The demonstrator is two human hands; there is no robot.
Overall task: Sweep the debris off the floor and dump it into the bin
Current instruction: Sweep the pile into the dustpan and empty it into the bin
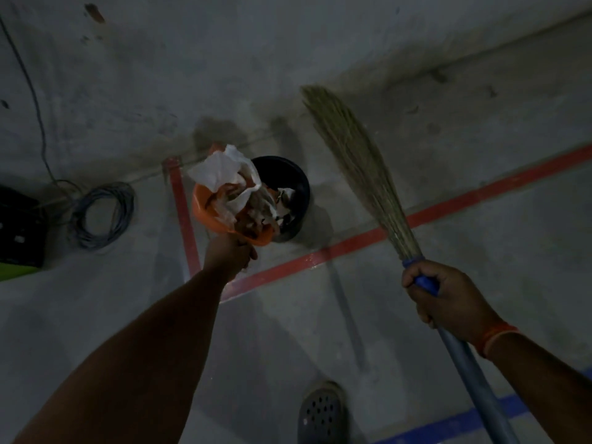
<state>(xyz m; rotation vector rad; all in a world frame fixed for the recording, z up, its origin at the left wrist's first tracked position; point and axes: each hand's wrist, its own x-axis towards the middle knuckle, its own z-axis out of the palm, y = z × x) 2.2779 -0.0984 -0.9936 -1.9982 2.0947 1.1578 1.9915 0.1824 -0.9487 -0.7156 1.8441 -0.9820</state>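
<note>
Debris (237,190) in dustpan (205,213) over bin (299,184), grey concrete floor (448,219) (red tape lines (448,208))

I have just one view, from the head camera, and it looks steeply down and forward at the floor (416,315) from standing height. Its wide lens bends the red tape (480,193) lines. Both forearms reach in from the bottom edge, near the lens; the bin (288,169) sits mid-frame, farther off, by the wall.
</note>
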